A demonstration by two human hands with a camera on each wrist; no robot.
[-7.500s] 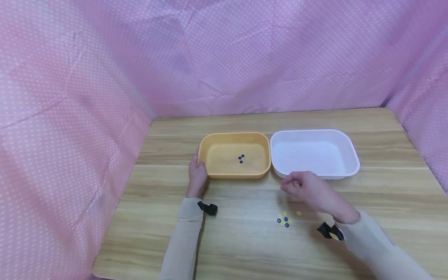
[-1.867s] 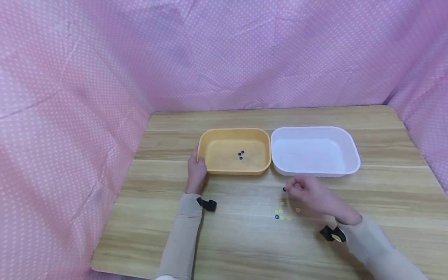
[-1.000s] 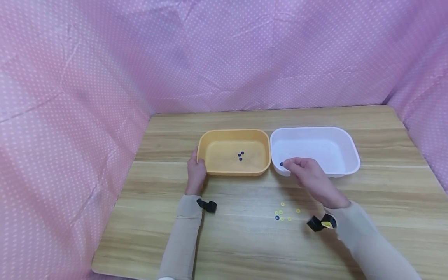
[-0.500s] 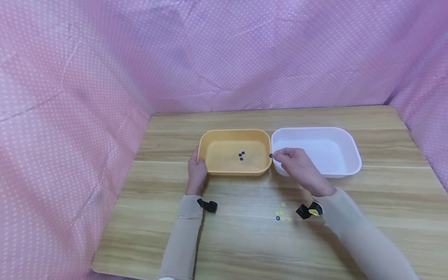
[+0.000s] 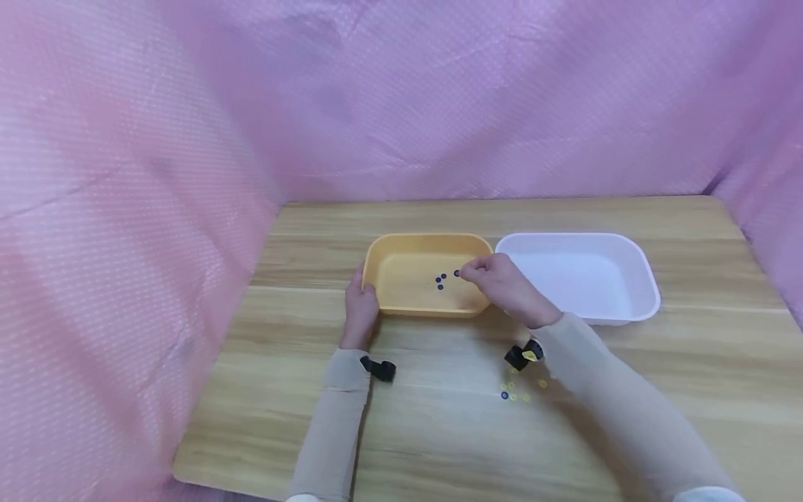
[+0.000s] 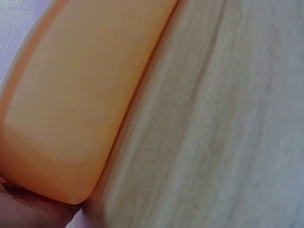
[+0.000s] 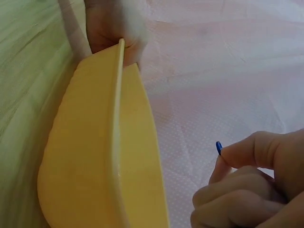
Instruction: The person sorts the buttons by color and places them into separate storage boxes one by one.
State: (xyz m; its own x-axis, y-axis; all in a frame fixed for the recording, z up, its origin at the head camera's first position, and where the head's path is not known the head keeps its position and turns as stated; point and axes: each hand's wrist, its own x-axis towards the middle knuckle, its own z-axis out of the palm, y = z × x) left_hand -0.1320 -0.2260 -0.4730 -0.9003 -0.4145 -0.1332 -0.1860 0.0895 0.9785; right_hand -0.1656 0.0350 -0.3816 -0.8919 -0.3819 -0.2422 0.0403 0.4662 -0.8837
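Note:
My right hand (image 5: pixel 505 286) is over the right part of a yellow plastic tub (image 5: pixel 429 312), pinching a small blue ring (image 7: pixel 218 147) between thumb and forefinger. In the right wrist view the ring stands out above the tub's rim level, at the fingertips. Inside the tub lie 3 similar dark blue rings (image 5: pixel 440 287). My left hand (image 5: pixel 360 310) grips the tub's left end, thumb at the rim and fingers behind the outer wall. Only a bit of that hand shows in the left wrist view, below the tub's corner.
A white tub (image 5: pixel 627 279) stands right beside the yellow one. On the wooden table, nearer me, several small yellow rings (image 5: pixel 526 398) lie around one blue ring (image 5: pixel 505 395), partly under my right wrist camera (image 5: pixel 517 358). Pink dotted cloth (image 5: pixel 439 104) hangs behind the table.
My right hand has carried the blue ring up from the table, leftward past the white tub's near corner, to over the yellow tub. My left hand keeps its grip.

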